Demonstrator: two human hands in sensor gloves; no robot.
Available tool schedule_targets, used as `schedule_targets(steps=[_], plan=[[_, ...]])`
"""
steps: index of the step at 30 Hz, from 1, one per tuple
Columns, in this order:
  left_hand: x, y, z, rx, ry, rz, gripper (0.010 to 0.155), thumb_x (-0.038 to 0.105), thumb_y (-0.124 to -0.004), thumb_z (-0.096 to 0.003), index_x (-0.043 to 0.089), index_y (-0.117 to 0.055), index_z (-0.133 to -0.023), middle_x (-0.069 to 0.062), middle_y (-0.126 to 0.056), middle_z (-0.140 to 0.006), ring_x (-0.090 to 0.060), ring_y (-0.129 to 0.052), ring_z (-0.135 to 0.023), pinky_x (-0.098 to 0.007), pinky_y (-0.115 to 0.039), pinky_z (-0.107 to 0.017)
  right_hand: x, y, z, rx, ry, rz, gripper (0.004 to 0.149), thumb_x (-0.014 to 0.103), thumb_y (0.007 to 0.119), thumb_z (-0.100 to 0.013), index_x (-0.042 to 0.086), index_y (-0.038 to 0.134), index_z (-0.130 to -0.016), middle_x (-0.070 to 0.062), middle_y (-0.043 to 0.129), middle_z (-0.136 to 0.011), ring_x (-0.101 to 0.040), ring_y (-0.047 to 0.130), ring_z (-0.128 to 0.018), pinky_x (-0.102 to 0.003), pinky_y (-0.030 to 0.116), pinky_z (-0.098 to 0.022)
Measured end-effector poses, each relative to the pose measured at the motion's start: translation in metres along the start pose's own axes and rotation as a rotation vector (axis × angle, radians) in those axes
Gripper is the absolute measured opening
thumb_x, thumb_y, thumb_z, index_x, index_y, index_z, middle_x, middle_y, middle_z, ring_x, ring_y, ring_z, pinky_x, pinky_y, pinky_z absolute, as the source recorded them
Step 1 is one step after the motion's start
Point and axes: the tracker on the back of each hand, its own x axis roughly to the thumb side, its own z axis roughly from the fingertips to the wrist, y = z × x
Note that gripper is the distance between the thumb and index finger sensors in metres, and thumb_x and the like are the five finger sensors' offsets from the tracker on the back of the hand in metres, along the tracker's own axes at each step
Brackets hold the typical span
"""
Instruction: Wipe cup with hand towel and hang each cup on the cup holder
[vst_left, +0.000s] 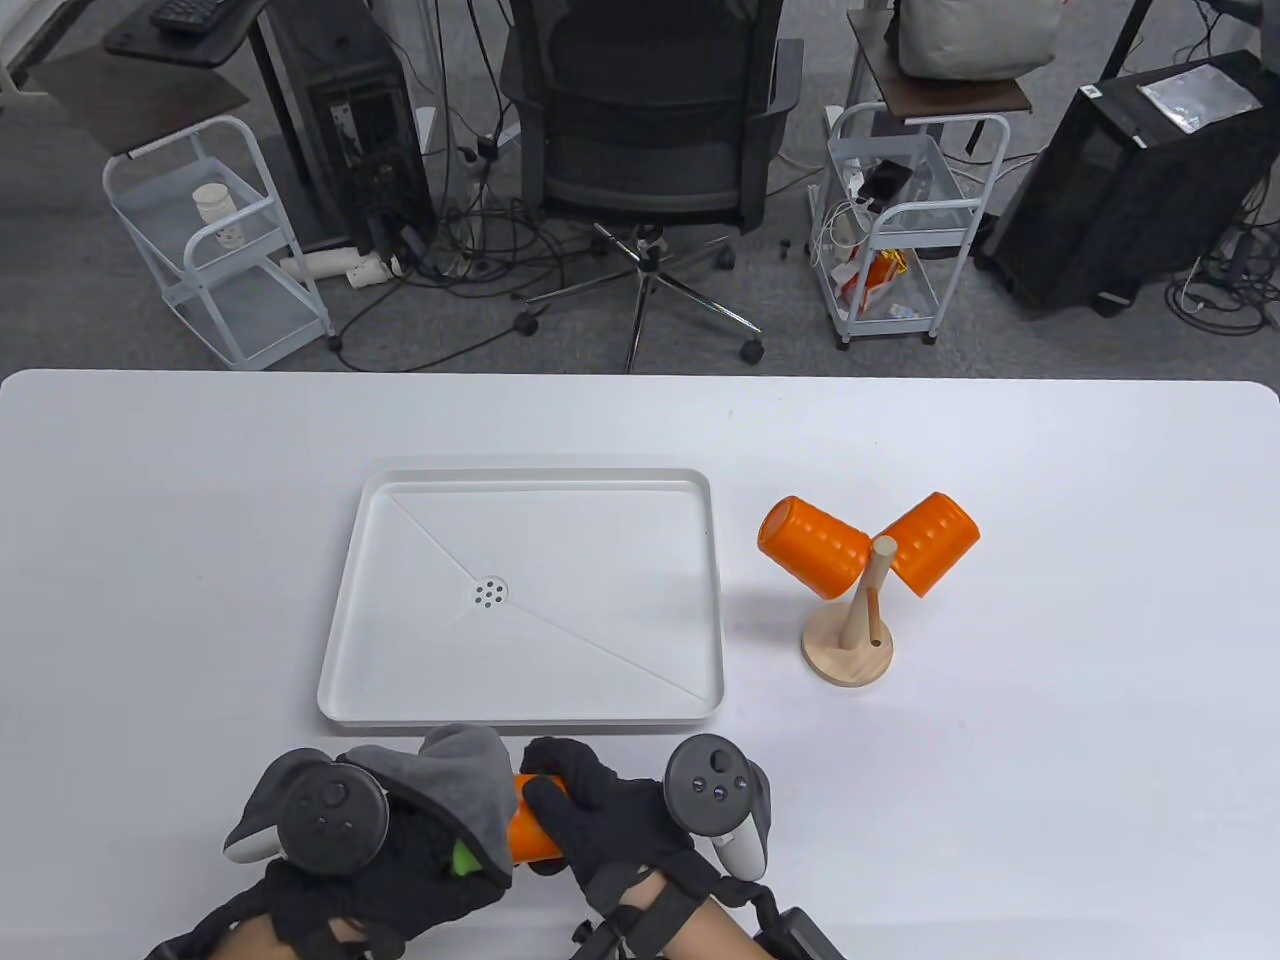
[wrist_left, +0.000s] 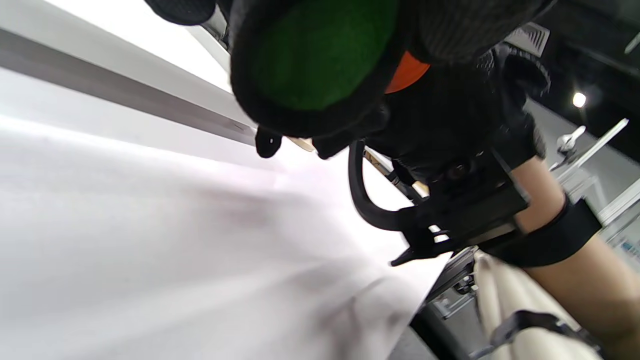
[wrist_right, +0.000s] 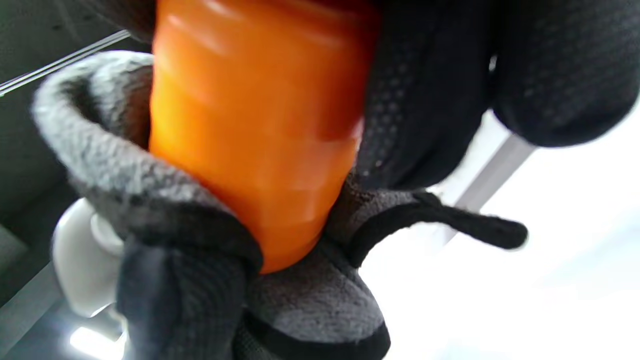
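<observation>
Now both hands grip cup (vst_left: 532, 835) inside towel (vst_left: 470, 775).

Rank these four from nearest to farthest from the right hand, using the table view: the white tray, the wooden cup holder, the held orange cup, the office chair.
1. Held orange cup: gripped in the right hand, near edge.
2. White tray: just beyond the hands, centre.
3. Wooden cup holder: farther off on the right, carrying two cups.
4. Office chair: beyond the table.
</observation>
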Motion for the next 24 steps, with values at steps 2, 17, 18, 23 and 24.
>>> schedule_targets(steps=[2, 17, 18, 23, 24], plan=[[0.003, 0.000, 0.000, 0.005, 0.001, -0.036, 0.085, 0.058, -0.076, -0.0505, 0.058, -0.003, -0.094, 0.010, 0.003, -0.113, -0.030, -0.072, -0.094, -0.061, -0.055, -0.079, -0.004, -0.001, 0.000, 0.013, 0.031, -0.044, 0.077, 0.061, 0.061, -0.051, -0.004, 0.062, -0.093, -0.029, 0.091, -0.067, -0.027, 0.106, -0.025, -0.052, 0.092, -0.029], [-0.028, 0.001, -0.003, 0.017, -0.002, 0.393, 0.085, 0.061, -0.075, -0.0500, 0.057, -0.004, -0.096, 0.006, -0.002, -0.114, -0.023, -0.084, -0.081, -0.055, -0.069, -0.070, 0.019, 0.006, 0.004, -0.052, -0.270, 0.228, 0.074, 0.053, 0.068, -0.051, 0.003, 0.046, -0.101, -0.029, 0.071, -0.091, -0.043, 0.095, -0.054, -0.065, 0.076, -0.052], [-0.031, 0.001, -0.003, 0.015, -0.007, 0.434, 0.085, 0.061, -0.075, -0.0503, 0.056, -0.003, -0.096, 0.005, -0.002, -0.114, -0.023, -0.084, -0.080, -0.055, -0.069, -0.070, 0.022, 0.006, 0.005, -0.058, -0.310, 0.274, 0.074, 0.052, 0.070, -0.050, 0.004, 0.045, -0.102, -0.029, 0.068, -0.094, -0.044, 0.094, -0.058, -0.065, 0.075, -0.055], [-0.040, 0.001, -0.003, 0.032, -0.013, 0.582, 0.086, 0.061, -0.074, -0.0507, 0.055, -0.001, -0.096, 0.004, -0.001, -0.113, -0.022, -0.085, -0.078, -0.054, -0.071, -0.068, 0.034, 0.011, 0.009, -0.071, -0.460, 0.413, 0.075, 0.043, 0.078, -0.048, 0.009, 0.039, -0.104, -0.026, 0.054, -0.104, -0.052, 0.080, -0.078, -0.070, 0.060, -0.066], [-0.042, 0.000, -0.003, 0.032, -0.018, 0.620, 0.086, 0.061, -0.074, -0.0508, 0.055, -0.001, -0.096, 0.003, -0.001, -0.113, -0.022, -0.085, -0.078, -0.054, -0.071, -0.068, 0.037, 0.011, 0.010, -0.076, -0.498, 0.464, 0.076, 0.041, 0.080, -0.047, 0.010, 0.039, -0.104, -0.024, 0.052, -0.105, -0.052, 0.077, -0.081, -0.070, 0.058, -0.067]])
